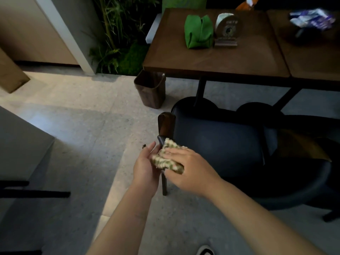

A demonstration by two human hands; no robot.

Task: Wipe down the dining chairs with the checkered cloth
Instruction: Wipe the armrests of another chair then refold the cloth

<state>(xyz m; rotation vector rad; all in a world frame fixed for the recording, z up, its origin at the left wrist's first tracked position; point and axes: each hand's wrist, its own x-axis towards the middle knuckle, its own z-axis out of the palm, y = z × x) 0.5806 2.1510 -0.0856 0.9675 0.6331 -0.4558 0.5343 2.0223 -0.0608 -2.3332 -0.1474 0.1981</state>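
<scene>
A dark blue upholstered dining chair (220,144) stands at the brown table, with a brown wooden armrest (166,124) and a dark leg at its left side. The green-and-cream checkered cloth (166,160) is bunched up just left of the chair's back edge. My left hand (146,167) cups the cloth from the left with its palm turned inward. My right hand (187,169) lies flat over the cloth from the right, fingers pressed on it. Both hands hold the cloth between them, close to the chair's left leg.
A brown table (211,59) carries a green pouch (198,32) and a round sign on a stand (227,28). A dark bin (150,89) stands on the floor left of the table. Plants (119,34) fill the back corner. A second chair (312,144) is at the right.
</scene>
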